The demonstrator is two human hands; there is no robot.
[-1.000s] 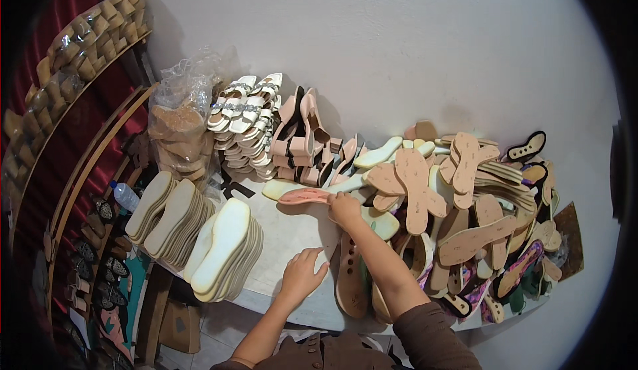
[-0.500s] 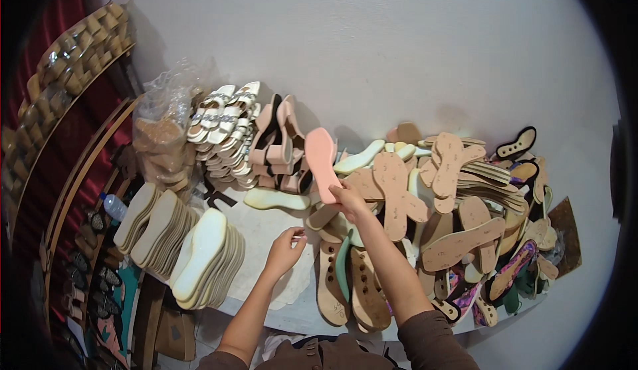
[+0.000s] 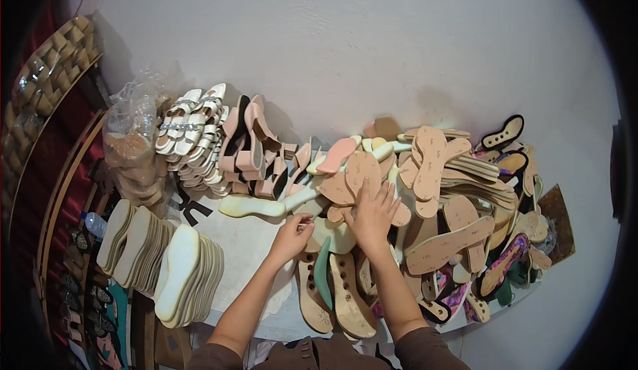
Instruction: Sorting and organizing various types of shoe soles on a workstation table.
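Note:
My right hand (image 3: 375,217) lies with fingers spread on a tan insole (image 3: 362,171) in the heap, holding nothing. To its left, my left hand (image 3: 291,237) is closed in a pinch; anything between its fingertips is too small to make out. Behind the tan insole rests a pink insole (image 3: 337,155). Just below and between my hands is a curved green piece (image 3: 322,276), beside wooden-looking soles with holes (image 3: 349,297). A pale cream insole (image 3: 252,206) lies flat beyond my left hand.
Stacks of cream insoles (image 3: 189,280) stand at the left table edge. Behind them are a plastic bag (image 3: 136,151), stacked white sandals (image 3: 193,127) and pink heeled sandals (image 3: 249,147). More insoles (image 3: 452,244) and patterned pieces (image 3: 505,264) crowd the right. Shelves of shoes flank the left.
The pink insole has left my right hand and now lies on the back of the heap. That hand has come down onto the tan insole. My left hand has moved slightly right.

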